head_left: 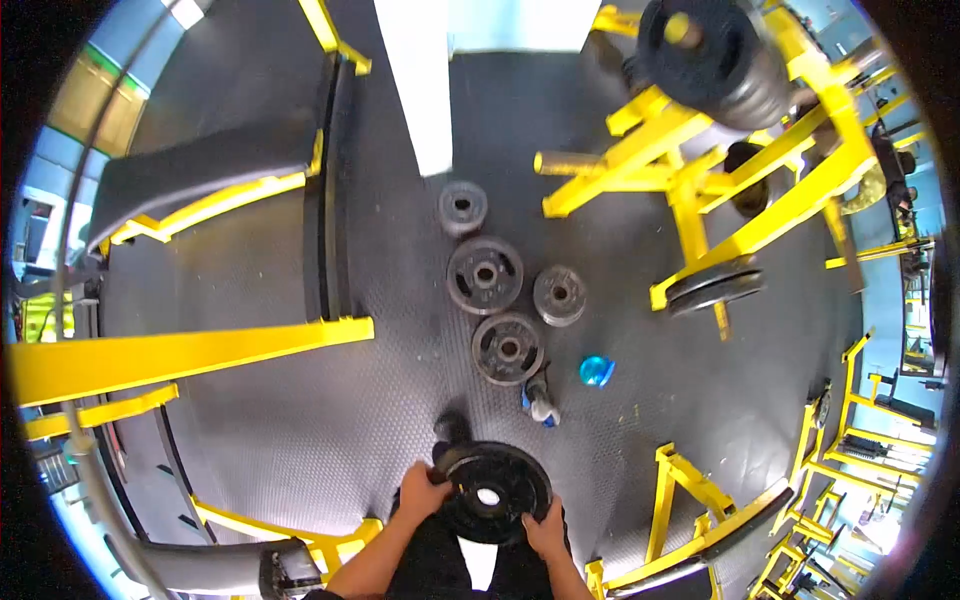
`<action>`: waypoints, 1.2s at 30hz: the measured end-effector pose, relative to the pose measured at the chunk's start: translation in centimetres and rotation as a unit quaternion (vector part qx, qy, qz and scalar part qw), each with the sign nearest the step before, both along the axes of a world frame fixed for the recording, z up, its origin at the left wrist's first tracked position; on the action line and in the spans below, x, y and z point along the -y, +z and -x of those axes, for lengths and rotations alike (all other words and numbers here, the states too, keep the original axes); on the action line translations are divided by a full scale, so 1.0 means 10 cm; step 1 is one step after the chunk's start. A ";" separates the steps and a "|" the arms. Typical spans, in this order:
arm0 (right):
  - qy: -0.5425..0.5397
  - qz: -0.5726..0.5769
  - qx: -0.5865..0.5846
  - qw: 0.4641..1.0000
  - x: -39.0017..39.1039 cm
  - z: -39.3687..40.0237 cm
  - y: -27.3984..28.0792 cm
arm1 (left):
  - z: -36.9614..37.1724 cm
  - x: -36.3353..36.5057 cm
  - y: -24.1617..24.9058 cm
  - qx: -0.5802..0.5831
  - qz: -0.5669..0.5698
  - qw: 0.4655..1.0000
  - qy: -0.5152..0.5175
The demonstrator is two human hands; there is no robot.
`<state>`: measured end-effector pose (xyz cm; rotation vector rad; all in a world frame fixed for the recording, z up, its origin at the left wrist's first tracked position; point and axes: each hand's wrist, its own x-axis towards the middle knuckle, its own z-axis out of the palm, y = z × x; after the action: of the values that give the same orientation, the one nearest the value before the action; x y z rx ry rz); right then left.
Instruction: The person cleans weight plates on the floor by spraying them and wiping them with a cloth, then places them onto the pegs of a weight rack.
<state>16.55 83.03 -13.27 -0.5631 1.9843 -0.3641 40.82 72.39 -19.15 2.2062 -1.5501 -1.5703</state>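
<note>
A black weight plate with a round centre hole is held low in front of my body. My left hand is closed around its left edge. On the lower right edge, the fingers of my right hand grip the same plate. Just beyond my feet, several grey weight plates lie on the floor: a larger plate, another spoked plate, a smaller plate and the farthest plate.
Right of my shoe lies a shiny blue object. A yellow machine loaded with black plates stands at upper right. To the left are a black padded bench and a yellow beam. A white upright stands ahead.
</note>
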 end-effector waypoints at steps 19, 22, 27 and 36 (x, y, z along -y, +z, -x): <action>0.007 0.414 -0.141 0.899 2.34 0.43 3.11 | 0.44 2.54 3.28 -0.083 0.262 0.961 0.000; 0.006 0.437 -0.183 0.881 2.78 0.44 3.21 | 0.51 3.03 3.44 -0.061 0.314 0.947 -0.032; -0.032 0.416 -0.177 0.891 3.32 0.25 3.27 | 0.51 3.69 3.33 -0.116 0.271 0.955 -0.035; -0.037 0.351 -0.221 0.909 4.01 0.19 2.72 | 0.54 4.46 2.59 -0.102 0.196 0.974 -0.058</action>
<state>14.69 42.89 13.93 -1.0997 2.2873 -1.1042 35.45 27.76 6.80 1.7227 -1.7682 -1.3218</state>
